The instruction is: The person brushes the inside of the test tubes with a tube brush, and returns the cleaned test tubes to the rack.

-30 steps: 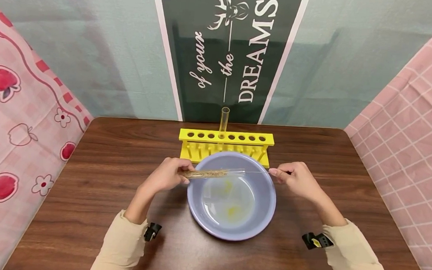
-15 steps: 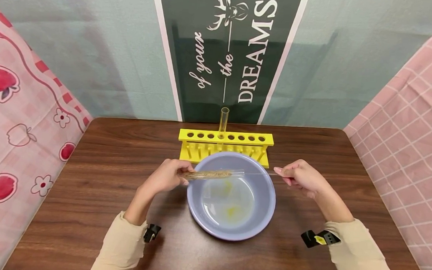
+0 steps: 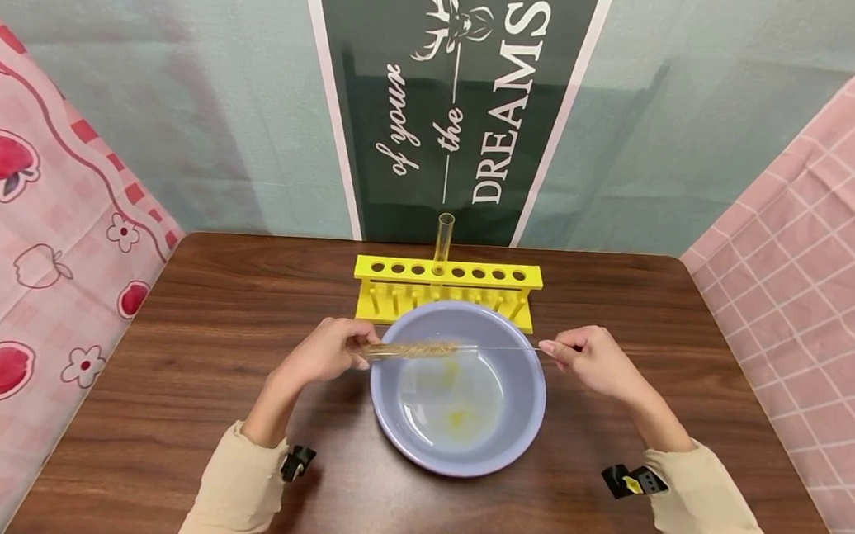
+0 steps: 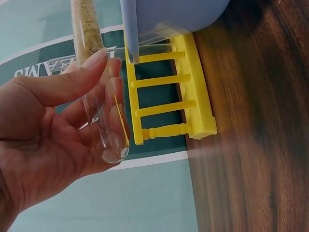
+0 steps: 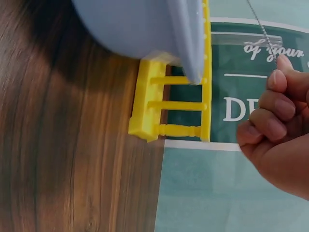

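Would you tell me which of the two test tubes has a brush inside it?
The test tube held sideways over the basin by the left hand; the brush's wire reaches the right hand. The other tube stands upright in the yellow rack.

Beige sleeves (image 3: 232, 481) end beside black wrist-worn devices (image 3: 297, 463).
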`<state>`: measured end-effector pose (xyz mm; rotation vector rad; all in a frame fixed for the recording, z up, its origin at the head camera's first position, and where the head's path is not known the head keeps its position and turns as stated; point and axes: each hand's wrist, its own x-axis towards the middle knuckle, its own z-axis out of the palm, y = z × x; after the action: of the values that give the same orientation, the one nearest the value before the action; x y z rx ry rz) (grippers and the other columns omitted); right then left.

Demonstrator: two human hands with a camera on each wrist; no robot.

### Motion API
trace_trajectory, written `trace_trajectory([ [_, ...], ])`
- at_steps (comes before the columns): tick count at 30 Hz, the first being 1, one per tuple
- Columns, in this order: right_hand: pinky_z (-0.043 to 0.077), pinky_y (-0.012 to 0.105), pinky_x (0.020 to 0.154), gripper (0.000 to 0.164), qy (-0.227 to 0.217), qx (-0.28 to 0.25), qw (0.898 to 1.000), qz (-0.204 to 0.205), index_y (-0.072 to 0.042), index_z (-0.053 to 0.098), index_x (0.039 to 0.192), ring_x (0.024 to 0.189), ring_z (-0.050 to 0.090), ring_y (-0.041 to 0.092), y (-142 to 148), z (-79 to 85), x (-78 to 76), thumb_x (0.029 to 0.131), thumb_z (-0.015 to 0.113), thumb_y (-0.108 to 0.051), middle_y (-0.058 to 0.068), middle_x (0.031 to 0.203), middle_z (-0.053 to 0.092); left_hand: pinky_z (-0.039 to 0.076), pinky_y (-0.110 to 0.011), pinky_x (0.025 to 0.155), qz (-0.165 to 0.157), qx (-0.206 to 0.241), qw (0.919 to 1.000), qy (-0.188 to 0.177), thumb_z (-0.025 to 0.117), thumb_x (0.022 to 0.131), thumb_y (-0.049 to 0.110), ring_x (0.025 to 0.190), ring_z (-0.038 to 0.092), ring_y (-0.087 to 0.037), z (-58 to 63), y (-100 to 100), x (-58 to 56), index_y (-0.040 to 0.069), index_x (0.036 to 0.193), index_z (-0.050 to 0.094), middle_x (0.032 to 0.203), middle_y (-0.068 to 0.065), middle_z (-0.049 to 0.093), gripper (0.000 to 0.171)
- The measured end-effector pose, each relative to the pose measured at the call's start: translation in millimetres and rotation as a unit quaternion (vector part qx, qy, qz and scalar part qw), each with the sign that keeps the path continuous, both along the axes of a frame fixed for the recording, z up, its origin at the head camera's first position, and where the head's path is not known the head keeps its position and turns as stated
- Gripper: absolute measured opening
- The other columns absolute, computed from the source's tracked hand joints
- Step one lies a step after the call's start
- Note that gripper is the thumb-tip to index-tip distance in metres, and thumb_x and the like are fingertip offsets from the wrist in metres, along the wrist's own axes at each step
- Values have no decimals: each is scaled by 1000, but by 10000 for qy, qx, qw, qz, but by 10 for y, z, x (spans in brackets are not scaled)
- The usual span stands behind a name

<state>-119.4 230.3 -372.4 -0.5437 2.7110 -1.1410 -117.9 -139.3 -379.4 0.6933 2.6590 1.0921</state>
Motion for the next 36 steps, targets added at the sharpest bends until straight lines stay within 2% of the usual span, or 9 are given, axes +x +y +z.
trace_trajectory([
  [3, 26, 22, 42, 37, 913, -20, 9956, 224, -15, 45, 52, 45, 29, 3, 3, -65, 5, 85, 63, -11, -13, 49, 32, 45, -27, 62, 21, -15, 10000, -61, 72, 67, -9, 66, 54, -11, -15, -20, -3, 8, 81, 66, 70, 2, 60, 23],
  [7, 29, 19, 47, 34, 2178, -99, 9744, 546, -17, 48, 56, 51, 33, 3, 0, -155, -13, 75, 69, 3, -15, 55, 32, 45, -27, 63, 61, -52, 9999, -110, 72, 67, -9, 67, 54, -13, -27, -46, -7, 8, 81, 66, 69, 1, 59, 23],
  [10, 30, 18, 51, 31, 2625, -84, 9632, 567, -17, 54, 61, 54, 35, 4, 5, -192, -20, 71, 71, 7, -15, 57, 35, 46, -27, 63, 66, -38, 9999, -137, 72, 67, -9, 67, 54, -14, -27, -55, -10, 7, 81, 66, 70, 1, 59, 22],
  [12, 30, 18, 51, 29, 2595, -98, 9644, 498, -18, 56, 62, 54, 36, 4, 9, -185, -16, 72, 70, 5, -15, 57, 37, 46, -27, 63, 69, -21, 9999, -139, 72, 68, -9, 67, 54, -13, -24, -59, -11, 7, 82, 66, 70, 0, 59, 22],
  [15, 31, 20, 47, 30, 2029, -115, 9788, 240, -19, 54, 58, 51, 36, 5, 23, -139, -2, 78, 68, -2, -14, 53, 37, 46, -28, 63, 91, -24, 9998, -147, 71, 68, -10, 68, 54, -13, -14, -65, -9, 7, 82, 66, 71, -1, 60, 22],
  [18, 28, 23, 43, 36, 918, -176, 9956, -99, -16, 48, 52, 46, 33, 6, 45, -68, 5, 85, 64, -14, -10, 49, 36, 46, -27, 63, 105, -45, 9998, -156, 71, 68, -10, 68, 54, -13, -3, -68, -3, 7, 82, 66, 72, -2, 60, 23],
  [21, 25, 26, 42, 41, -280, -337, 9984, -359, -6, 48, 52, 46, 31, 8, 65, 6, -3, 88, 60, -21, -4, 48, 36, 46, -27, 63, 76, -59, 9999, -114, 71, 68, -10, 68, 54, -13, 3, -64, 8, 6, 82, 66, 72, -3, 61, 22],
  [29, 20, 25, 37, 48, -1957, -1281, 9700, -666, 12, 39, 56, 41, 24, 8, 109, 83, -26, 89, 57, -17, -3, 46, 31, 46, -27, 63, 84, -70, 9999, -2, 71, 67, -10, 67, 54, -13, 12, -57, 31, 5, 81, 64, 71, -5, 61, 22],
  [36, 11, 34, 44, 47, -2765, -2114, 9349, -688, -7, 37, 48, 40, 23, 9, 141, 73, -19, 91, 53, -15, -6, 44, 27, 46, -28, 63, 105, -93, 9999, 53, 71, 67, -10, 67, 54, -12, 5, -59, 39, 6, 80, 64, 72, -7, 62, 22],
])
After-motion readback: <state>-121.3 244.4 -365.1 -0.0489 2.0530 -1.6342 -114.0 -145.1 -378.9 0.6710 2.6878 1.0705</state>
